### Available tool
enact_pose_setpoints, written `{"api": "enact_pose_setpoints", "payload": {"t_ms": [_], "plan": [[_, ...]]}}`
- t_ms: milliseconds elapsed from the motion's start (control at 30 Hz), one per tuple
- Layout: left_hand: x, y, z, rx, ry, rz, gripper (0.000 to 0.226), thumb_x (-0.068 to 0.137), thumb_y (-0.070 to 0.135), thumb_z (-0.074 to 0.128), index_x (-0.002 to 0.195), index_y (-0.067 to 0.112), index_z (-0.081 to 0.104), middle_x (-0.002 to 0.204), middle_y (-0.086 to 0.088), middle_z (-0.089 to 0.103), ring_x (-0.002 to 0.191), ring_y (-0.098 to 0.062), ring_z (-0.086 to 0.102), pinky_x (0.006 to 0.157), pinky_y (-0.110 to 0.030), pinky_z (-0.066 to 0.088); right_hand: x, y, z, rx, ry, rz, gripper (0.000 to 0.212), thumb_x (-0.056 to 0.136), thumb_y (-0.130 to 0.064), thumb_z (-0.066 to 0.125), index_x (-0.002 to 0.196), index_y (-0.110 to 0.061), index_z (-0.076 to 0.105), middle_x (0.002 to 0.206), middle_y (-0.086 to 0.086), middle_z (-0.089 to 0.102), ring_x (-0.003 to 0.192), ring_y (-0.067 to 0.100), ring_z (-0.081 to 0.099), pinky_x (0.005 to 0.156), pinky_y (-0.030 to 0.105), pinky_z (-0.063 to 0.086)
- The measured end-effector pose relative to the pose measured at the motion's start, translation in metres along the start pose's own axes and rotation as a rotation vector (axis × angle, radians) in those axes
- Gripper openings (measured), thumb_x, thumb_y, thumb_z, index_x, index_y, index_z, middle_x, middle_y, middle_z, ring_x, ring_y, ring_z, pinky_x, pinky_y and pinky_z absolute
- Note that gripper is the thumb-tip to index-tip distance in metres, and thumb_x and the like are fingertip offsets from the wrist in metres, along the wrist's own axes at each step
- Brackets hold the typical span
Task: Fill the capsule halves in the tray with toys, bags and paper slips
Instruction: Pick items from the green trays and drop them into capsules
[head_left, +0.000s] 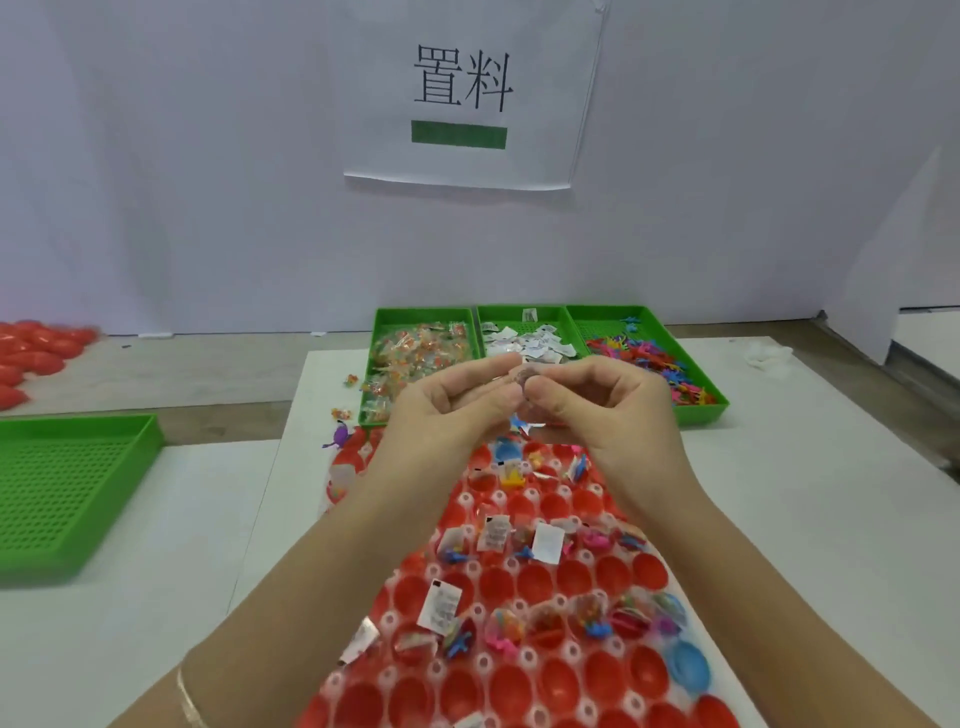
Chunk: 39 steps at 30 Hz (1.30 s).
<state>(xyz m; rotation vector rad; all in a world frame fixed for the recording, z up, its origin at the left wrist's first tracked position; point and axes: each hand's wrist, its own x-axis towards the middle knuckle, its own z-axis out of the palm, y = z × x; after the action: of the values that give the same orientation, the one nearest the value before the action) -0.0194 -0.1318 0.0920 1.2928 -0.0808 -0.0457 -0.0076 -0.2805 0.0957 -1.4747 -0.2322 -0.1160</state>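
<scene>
A clear tray (332, 688) of red capsule halves (524, 688) lies in front of me; some halves hold small toys, clear bags and white paper slips (548, 542), and one half is blue (688, 667). Both hands are raised together above the tray's far end. My left hand (447, 410) and my right hand (602, 400) pinch a small clear bag (527, 384) between their fingertips. What is in the bag is blurred.
Three green bins stand behind the tray: clear bags (415, 353), paper slips (530, 345), coloured toys (649, 364). An empty green bin (67, 488) sits at the left. Loose red capsule halves (31, 358) lie far left. A white wall with a paper sign (467, 98) stands behind.
</scene>
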Motion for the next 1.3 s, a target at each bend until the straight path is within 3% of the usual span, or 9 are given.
{"api": "enact_pose_setpoints", "payload": {"t_ms": [133, 267, 400, 567, 667, 733, 867, 967, 1300], "plan": [[-0.049, -0.012, -0.007, 0.181, 0.001, 0.080, 0.028, 0.081, 0.002, 0.071, 0.101, 0.022, 0.072, 0.090, 0.001, 0.076, 0.088, -0.012, 0.073, 0.075, -0.018, 0.056, -0.045, 0.000, 0.000, -0.044, -0.043, 0.058, 0.013, 0.075, -0.001, 0.075, 0.085, -0.007, 0.072, 0.078, 0.012, 0.074, 0.068, 0.022, 0.072, 0.056, 0.025, 0.056], [-0.088, -0.019, -0.013, 0.322, -0.084, 0.111, 0.026, 0.070, 0.021, 0.076, 0.096, 0.025, 0.073, 0.087, 0.005, 0.076, 0.085, -0.012, 0.073, 0.074, -0.018, 0.056, -0.091, 0.003, -0.001, -0.073, -0.069, 0.125, 0.028, 0.073, -0.003, 0.077, 0.099, -0.011, 0.072, 0.077, 0.012, 0.074, 0.068, 0.024, 0.072, 0.059, 0.030, 0.058], [-0.121, -0.025, -0.023, 0.416, -0.082, 0.150, 0.028, 0.066, 0.026, 0.078, 0.093, 0.031, 0.074, 0.089, 0.009, 0.076, 0.084, -0.008, 0.072, 0.075, -0.018, 0.056, -0.128, 0.005, -0.010, -0.144, -0.110, 0.136, 0.021, 0.070, -0.011, 0.080, 0.090, -0.016, 0.076, 0.075, 0.008, 0.074, 0.066, 0.023, 0.072, 0.057, 0.024, 0.056], [-0.155, -0.039, -0.039, 0.857, 0.061, 0.219, 0.024, 0.074, 0.028, 0.079, 0.092, 0.042, 0.071, 0.092, 0.030, 0.068, 0.090, 0.007, 0.062, 0.075, -0.011, 0.048, -0.163, 0.023, -0.011, -0.521, -0.198, 0.211, 0.015, 0.076, -0.017, 0.080, 0.085, -0.028, 0.076, 0.081, -0.014, 0.072, 0.076, 0.005, 0.069, 0.068, 0.018, 0.055], [-0.164, -0.048, -0.041, 1.148, 0.040, 0.243, 0.024, 0.074, 0.034, 0.079, 0.096, 0.041, 0.072, 0.095, 0.027, 0.063, 0.097, -0.001, 0.056, 0.089, -0.028, 0.040, -0.166, 0.029, -0.007, -0.680, -0.197, 0.149, 0.011, 0.079, -0.023, 0.077, 0.085, -0.031, 0.074, 0.083, -0.023, 0.069, 0.079, -0.002, 0.065, 0.072, 0.012, 0.050], [-0.167, -0.054, -0.039, 1.248, 0.053, 0.217, 0.027, 0.074, 0.037, 0.079, 0.100, 0.039, 0.072, 0.102, 0.023, 0.059, 0.103, -0.010, 0.051, 0.090, -0.030, 0.031, -0.163, 0.030, -0.005, -0.757, -0.230, 0.110, 0.009, 0.081, -0.027, 0.075, 0.086, -0.034, 0.072, 0.083, -0.026, 0.067, 0.082, -0.006, 0.062, 0.074, 0.009, 0.047], [-0.170, -0.061, -0.032, 1.329, 0.061, 0.251, 0.035, 0.063, 0.031, 0.088, 0.095, 0.036, 0.075, 0.095, 0.013, 0.063, 0.095, -0.019, 0.056, 0.086, -0.034, 0.026, -0.160, 0.031, 0.000, -0.864, -0.337, 0.099, 0.008, 0.084, -0.029, 0.072, 0.090, -0.034, 0.071, 0.081, -0.022, 0.066, 0.085, -0.009, 0.059, 0.076, 0.009, 0.046], [-0.167, -0.062, -0.028, 1.362, 0.071, 0.278, 0.034, 0.064, 0.034, 0.087, 0.095, 0.038, 0.075, 0.095, 0.014, 0.063, 0.097, -0.019, 0.057, 0.083, -0.027, 0.014, -0.157, 0.030, -0.001, -0.929, -0.397, 0.095, 0.007, 0.085, -0.028, 0.070, 0.090, -0.033, 0.070, 0.083, -0.021, 0.066, 0.086, -0.009, 0.059, 0.078, 0.010, 0.046], [-0.154, -0.067, -0.012, 1.482, 0.055, 0.385, 0.025, 0.049, 0.038, 0.092, 0.063, 0.036, 0.071, 0.087, 0.012, 0.065, 0.086, -0.018, 0.063, 0.081, -0.036, 0.023, -0.151, 0.033, 0.003, -1.104, -0.478, 0.073, 0.016, 0.086, -0.030, 0.065, 0.093, -0.038, 0.053, 0.092, -0.020, 0.059, 0.088, -0.003, 0.055, 0.080, 0.015, 0.047]]}}
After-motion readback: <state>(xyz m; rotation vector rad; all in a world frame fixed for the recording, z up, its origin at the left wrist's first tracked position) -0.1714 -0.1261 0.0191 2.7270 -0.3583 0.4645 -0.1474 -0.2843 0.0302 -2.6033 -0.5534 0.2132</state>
